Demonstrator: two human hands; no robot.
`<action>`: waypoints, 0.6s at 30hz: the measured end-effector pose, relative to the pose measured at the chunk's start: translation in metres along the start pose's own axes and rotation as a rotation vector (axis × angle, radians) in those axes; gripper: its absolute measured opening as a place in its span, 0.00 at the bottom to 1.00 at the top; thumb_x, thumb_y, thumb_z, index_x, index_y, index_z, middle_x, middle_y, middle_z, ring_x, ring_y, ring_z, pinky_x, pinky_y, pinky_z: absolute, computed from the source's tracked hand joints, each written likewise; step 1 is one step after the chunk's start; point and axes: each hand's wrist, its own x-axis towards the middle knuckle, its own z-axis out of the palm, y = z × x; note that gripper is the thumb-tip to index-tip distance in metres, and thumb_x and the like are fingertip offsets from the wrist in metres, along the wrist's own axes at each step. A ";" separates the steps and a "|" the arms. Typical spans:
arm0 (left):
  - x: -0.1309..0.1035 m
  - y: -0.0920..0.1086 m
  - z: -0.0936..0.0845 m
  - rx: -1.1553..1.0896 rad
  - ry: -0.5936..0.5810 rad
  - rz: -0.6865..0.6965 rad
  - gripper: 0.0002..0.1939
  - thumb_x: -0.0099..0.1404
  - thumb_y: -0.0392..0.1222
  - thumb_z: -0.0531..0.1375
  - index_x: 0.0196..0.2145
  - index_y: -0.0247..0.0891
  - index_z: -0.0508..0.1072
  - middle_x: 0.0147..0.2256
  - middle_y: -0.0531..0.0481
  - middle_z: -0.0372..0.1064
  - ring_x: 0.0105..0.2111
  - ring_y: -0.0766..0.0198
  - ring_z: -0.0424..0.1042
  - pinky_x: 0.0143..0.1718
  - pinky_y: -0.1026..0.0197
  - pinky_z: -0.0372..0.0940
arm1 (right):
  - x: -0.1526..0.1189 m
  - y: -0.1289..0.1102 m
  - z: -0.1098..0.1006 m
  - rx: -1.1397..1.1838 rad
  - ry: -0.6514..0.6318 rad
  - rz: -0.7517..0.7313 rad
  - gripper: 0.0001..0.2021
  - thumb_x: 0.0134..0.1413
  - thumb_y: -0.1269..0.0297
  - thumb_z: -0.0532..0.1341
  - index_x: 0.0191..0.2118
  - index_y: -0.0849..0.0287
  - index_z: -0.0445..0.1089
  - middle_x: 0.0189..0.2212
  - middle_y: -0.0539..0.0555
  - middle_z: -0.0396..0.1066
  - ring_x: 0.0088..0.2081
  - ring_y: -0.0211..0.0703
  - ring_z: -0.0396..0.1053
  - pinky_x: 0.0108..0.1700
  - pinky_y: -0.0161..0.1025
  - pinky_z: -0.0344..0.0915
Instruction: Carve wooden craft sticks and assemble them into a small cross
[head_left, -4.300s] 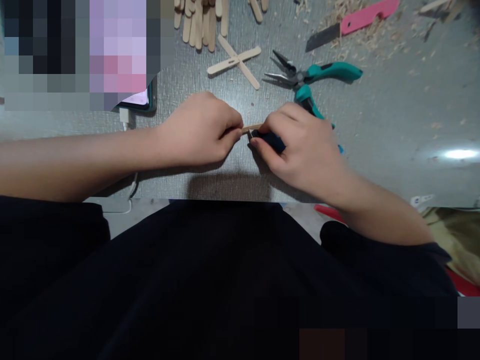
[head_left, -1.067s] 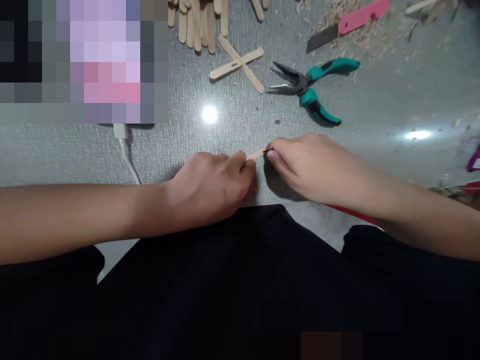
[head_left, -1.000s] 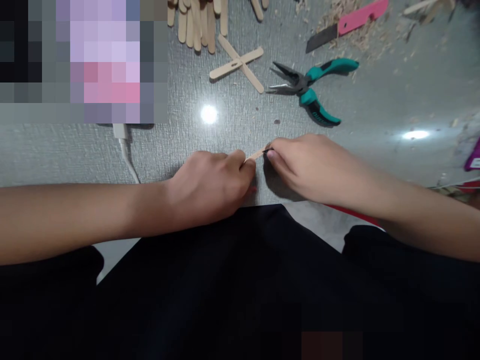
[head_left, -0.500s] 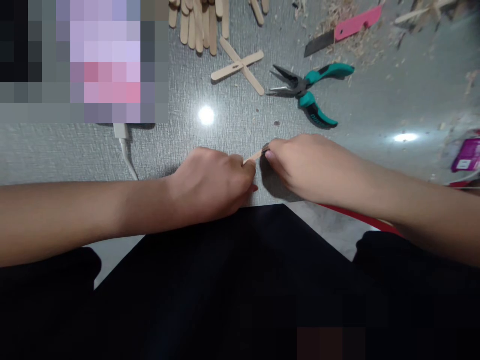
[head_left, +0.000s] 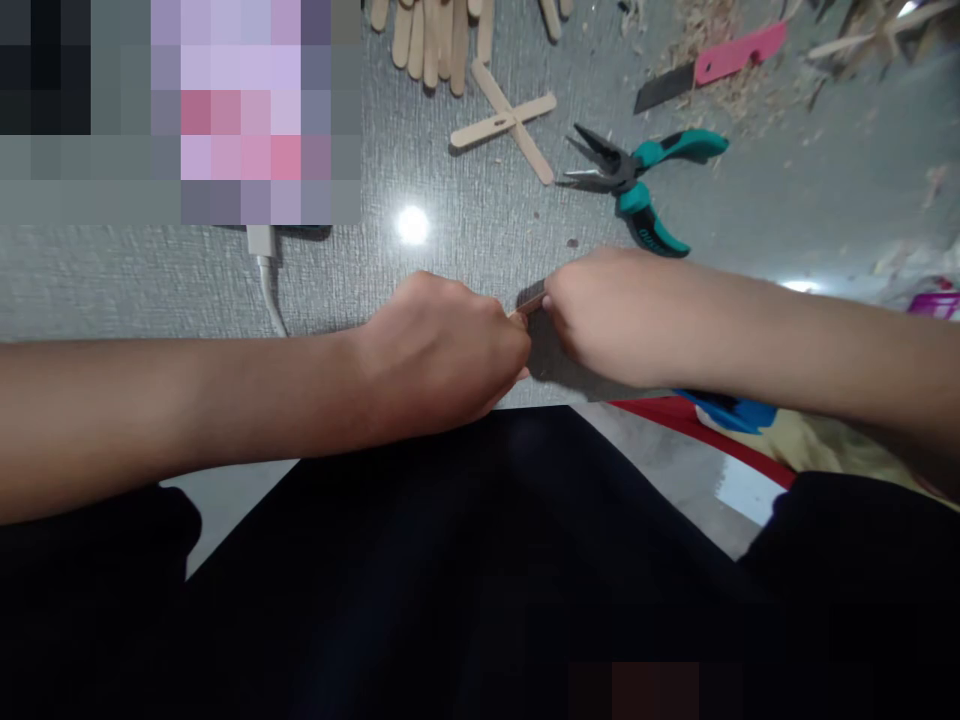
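My left hand is closed on a thin wooden stick near the table's front edge, and only a short bit of the stick shows at the fingertips. Just to its right, my right hand is closed on a small dark flat piece, which lies against the stick. The rest of that piece is hidden in the fingers. Beyond the hands, two crossed wooden sticks lie on the table. Open pliers with teal handles rest to the right of the cross.
Several wooden sticks lie at the top. A pink-handled blade sits among wood shavings at the upper right. A white cable runs from a blurred device at the left. The grey table ends close to my body.
The table items appear shifted slightly right and up. My right hand's dark piece shows more and has come nearer to my left hand, and less of the stick is visible.
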 end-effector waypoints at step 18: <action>-0.009 0.007 0.013 0.276 -0.083 0.094 0.25 0.84 0.38 0.52 0.71 0.29 0.74 0.35 0.39 0.80 0.32 0.56 0.79 0.30 0.58 0.54 | -0.009 0.022 -0.008 0.070 -0.173 0.064 0.17 0.76 0.62 0.50 0.34 0.56 0.71 0.31 0.59 0.73 0.32 0.48 0.66 0.38 0.46 0.55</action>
